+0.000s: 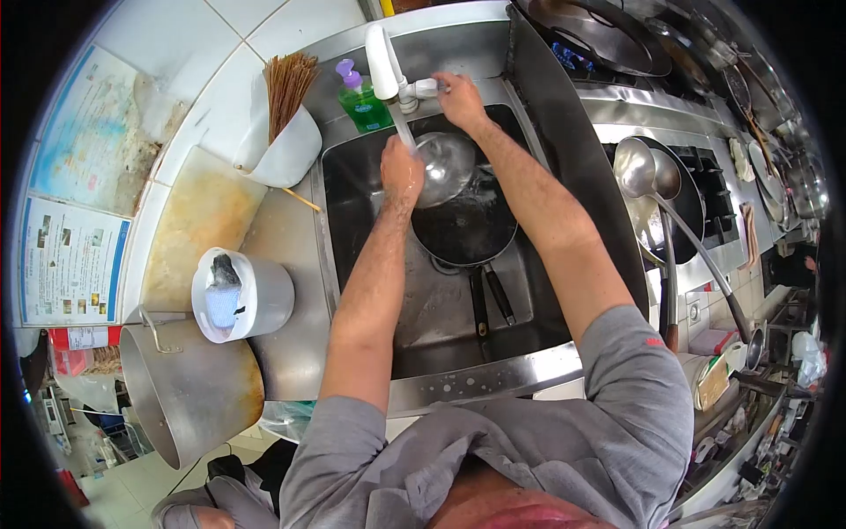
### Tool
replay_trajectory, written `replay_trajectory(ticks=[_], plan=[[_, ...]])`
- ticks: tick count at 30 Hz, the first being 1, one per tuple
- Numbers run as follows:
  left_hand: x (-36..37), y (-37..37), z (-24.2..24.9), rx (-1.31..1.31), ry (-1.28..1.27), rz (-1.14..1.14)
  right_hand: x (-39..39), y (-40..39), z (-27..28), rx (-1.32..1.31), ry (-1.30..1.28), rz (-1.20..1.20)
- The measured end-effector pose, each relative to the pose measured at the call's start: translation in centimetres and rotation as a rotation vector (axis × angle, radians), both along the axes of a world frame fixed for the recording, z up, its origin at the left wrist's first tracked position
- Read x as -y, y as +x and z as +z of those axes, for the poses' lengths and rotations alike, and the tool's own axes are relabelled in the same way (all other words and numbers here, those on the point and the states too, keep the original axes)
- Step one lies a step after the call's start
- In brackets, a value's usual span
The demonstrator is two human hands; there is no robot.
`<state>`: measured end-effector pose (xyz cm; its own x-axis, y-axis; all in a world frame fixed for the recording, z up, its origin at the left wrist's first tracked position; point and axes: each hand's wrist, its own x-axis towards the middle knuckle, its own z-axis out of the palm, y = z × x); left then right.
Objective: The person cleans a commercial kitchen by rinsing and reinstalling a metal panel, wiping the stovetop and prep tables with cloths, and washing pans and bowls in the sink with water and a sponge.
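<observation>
My left hand [401,172] grips a round steel ladle bowl [445,163] under the white faucet spout [384,66] over the steel sink [352,176]. Farther back, my right hand [460,97] is closed on the faucet's handle [425,87]. Below the ladle, a black frying pan [465,231] lies in the sink, its handles pointing toward me.
A green dish-soap bottle [363,101] stands behind the sink. Left of it are a white holder of brown sticks [286,132], a white bucket [247,295] and a big metal pot [189,388]. To the right, ladles [639,172] rest by the stove and a wok [599,35].
</observation>
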<state>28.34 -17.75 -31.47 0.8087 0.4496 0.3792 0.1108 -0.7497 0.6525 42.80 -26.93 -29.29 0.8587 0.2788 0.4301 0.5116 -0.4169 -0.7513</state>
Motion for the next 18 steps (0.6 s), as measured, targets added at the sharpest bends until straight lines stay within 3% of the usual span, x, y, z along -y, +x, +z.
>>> replay_trajectory(ticks=[1,4,6,10,13,14,16,18], plan=[[0.0,-1.3,0.6,-0.092,0.286,-0.078,-0.2,0.5,-0.6,0.007,-0.024,-0.001],[-0.6,-5.4,0.6,-0.138,0.497,-0.150,-1.4,2.6,-3.0,-0.044,-0.049,0.066],[-1.6,-9.5,-1.2,-0.180,0.468,-0.102,-2.4,4.4,-5.0,-0.073,-0.037,0.174],[-1.9,-19.5,-3.8,-0.190,0.372,-0.070,-3.3,5.5,-5.7,-0.259,0.121,0.160],[0.4,-24.6,-3.7,-0.210,0.207,0.048,-4.5,7.0,-5.8,-0.708,0.291,0.057],[1.1,-25.8,-3.6,-0.210,0.170,0.083,-5.0,6.5,-5.0,-0.709,0.293,0.069],[2.6,-27.9,-2.5,-0.221,0.131,0.107,-5.0,5.4,-4.6,-0.921,0.533,0.059],[3.6,-28.4,-1.3,-0.024,0.161,0.145,-4.6,3.1,-6.2,-0.913,0.659,0.066]])
